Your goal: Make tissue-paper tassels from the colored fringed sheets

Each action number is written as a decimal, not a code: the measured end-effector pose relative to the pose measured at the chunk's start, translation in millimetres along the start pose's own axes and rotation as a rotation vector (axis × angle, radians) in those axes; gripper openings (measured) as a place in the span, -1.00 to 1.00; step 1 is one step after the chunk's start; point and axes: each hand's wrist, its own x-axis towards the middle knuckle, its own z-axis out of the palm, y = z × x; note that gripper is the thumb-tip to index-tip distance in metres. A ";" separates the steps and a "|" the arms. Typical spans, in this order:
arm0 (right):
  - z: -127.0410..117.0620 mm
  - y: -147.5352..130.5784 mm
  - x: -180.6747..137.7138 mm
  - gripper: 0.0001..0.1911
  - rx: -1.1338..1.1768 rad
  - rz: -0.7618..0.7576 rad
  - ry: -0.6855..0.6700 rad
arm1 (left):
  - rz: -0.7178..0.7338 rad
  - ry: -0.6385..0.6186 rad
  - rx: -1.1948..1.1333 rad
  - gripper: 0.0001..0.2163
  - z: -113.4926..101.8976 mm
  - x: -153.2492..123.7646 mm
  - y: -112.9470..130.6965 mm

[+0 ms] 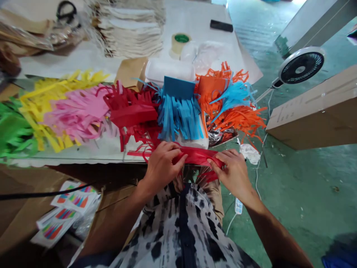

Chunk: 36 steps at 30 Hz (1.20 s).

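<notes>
Between my hands, at the table's front edge, a strip of red tissue paper (196, 155) is stretched sideways. My left hand (166, 163) pinches its left end, where thin red fringe trails onto the table. The right end is gripped by my right hand (230, 171), thumb and fingers pressed together. Just beyond lie fringed paper bundles: dark red (134, 113), blue (181, 115) with an uncut top band, and orange (212, 89) with a light blue tuft (237, 95) over it. Farther left are pink (80, 111), yellow (55, 96) and green (13, 126) bundles.
Behind the bundles are a tape roll (180, 42), a stack of cream fringed strips (131, 31), scissors (66, 11) and a dark bar (221, 25). A fan (302, 69) and cardboard box (315, 111) stand right. An open box (111, 201) with printed cards (61, 216) is lower left.
</notes>
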 end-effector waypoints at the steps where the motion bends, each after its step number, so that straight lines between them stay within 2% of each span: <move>1: 0.1 -1.6 0.3 -0.71 -0.040 0.001 0.010 | 0.010 -0.012 0.009 -0.75 1.3 0.7 0.9; 4: 0.5 -4.2 1.6 -0.76 -0.079 0.028 0.001 | 0.008 -0.076 0.048 -0.74 2.0 5.3 2.1; 7: 1.9 -2.5 4.2 -0.69 -0.046 0.073 -0.007 | -0.034 -0.171 0.067 -0.72 -1.3 11.5 -0.1; 11: 3.8 0.6 6.7 -0.63 -0.028 0.045 0.015 | -0.082 -0.222 -0.069 -0.68 -9.6 17.1 -5.9; 14: 4.0 -0.5 5.5 -0.62 0.029 0.002 0.066 | -0.062 -0.267 -0.187 -0.74 -14.4 17.0 -7.4; 16: 4.0 -1.5 3.6 -0.66 0.063 -0.018 0.126 | -0.039 -0.280 -0.184 -0.76 -14.4 14.5 -7.1; 19: 5.1 -0.3 0.8 -0.77 0.092 -0.055 0.179 | -0.019 -0.219 -0.077 -0.86 -10.1 8.4 -8.4; 21: 6.5 1.8 0.5 -0.76 0.107 -0.044 0.149 | 0.004 -0.172 -0.032 -0.91 -6.9 4.4 -10.9; 25: 9.5 3.2 5.1 -0.62 0.051 0.038 0.070 | 0.021 -0.151 -0.030 -0.82 -4.7 0.4 -15.7; 29: 10.9 -1.2 10.5 -0.66 -0.046 0.053 0.050 | -0.039 -0.098 -0.006 -0.75 -4.0 1.2 -13.6; 33: 10.8 -5.4 11.8 -0.72 -0.068 0.074 0.045 | -0.085 -0.002 0.148 -0.72 0.2 4.2 -8.8; 36: 10.6 -6.9 12.5 -0.71 -0.072 0.098 0.033 | -0.075 0.011 0.235 -0.74 3.4 6.5 -8.3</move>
